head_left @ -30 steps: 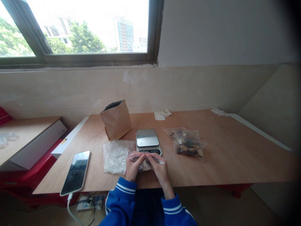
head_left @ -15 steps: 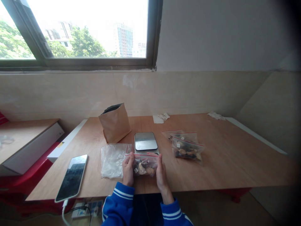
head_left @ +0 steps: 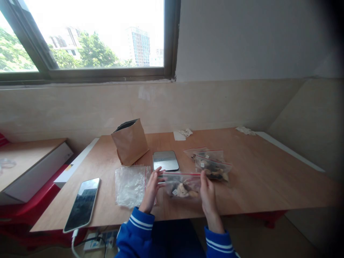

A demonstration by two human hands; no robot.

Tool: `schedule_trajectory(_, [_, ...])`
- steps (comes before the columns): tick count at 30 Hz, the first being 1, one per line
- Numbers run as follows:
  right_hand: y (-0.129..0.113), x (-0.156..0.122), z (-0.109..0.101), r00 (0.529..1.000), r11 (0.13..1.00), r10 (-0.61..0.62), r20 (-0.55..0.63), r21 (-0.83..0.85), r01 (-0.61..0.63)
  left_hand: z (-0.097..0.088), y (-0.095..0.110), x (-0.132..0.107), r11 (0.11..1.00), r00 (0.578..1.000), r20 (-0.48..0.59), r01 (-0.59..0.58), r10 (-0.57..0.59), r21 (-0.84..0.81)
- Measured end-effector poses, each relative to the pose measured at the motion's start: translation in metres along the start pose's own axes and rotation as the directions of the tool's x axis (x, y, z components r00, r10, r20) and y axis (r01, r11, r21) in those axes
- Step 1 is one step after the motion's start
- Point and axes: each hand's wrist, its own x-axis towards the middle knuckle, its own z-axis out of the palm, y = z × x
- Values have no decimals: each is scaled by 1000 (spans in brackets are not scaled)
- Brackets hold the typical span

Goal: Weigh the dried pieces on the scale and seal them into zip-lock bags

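Clear zip-seal plastic bag (head_left: pixel 182 188) with a red-lined seal, lumpy brown and cream dried pieces (head_left: pixel 184 190) sagging along its bottom; long axis sideways, seal edge toward the window. Position: above a plywood table (head_left: pixel 255 172), just in front of a steel-topped digital scale (head_left: pixel 166 160). Right hand (head_left: pixel 208 191) closed on the bag's right end; left hand (head_left: pixel 151 190) open, fingers spread at the left end, contact unclear.

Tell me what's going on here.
A person in blue sleeves is handling a clear zip bag of dark and tan pieces, the right hand gripping its right end and the left hand open beside its left end. On the wooden table sit a digital scale, more zip bags and a brown paper bag. A flat clear plastic bag and a phone lie to the left.
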Motion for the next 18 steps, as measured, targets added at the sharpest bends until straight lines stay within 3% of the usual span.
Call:
schedule_trajectory(3, [4,26,-40,985,990,103,-135,-78,-114,-10,32,-3,990,995,1,-97,97,98])
schedule_trajectory(5, [6,44,-65,986,981,125,-111,-135,-140,-25,50,-2,960,978,-71,-177,196,218])
schedule_trajectory(7, [5,61,-85,991,973,93,-97,-202,-111,-45,61,2,919,922,-225,-236,314,315])
schedule_trajectory(9, [3,74,-97,987,946,1,-163,-320,-54,-67,64,10,879,828,-379,-253,413,405])
schedule_trajectory(11, [-1,79,-101,950,884,-152,-273,-467,7,-89,59,22,840,761,-451,-222,467,496])
schedule_trajectory(13, [-4,73,-96,874,798,-323,-364,-601,44,-109,50,35,769,722,-472,-130,506,626])
schedule_trajectory(15, [-3,56,-84,803,703,-459,-381,-708,66,-128,39,47,701,721,-465,-42,515,712])
schedule_trajectory(16, [-2,45,-76,789,651,-505,-349,-755,82,-137,35,53,685,727,-467,-5,503,729])
schedule_trajectory(18, [6,22,-60,811,542,-545,-211,-827,149,-152,28,64,678,751,-474,48,460,734])
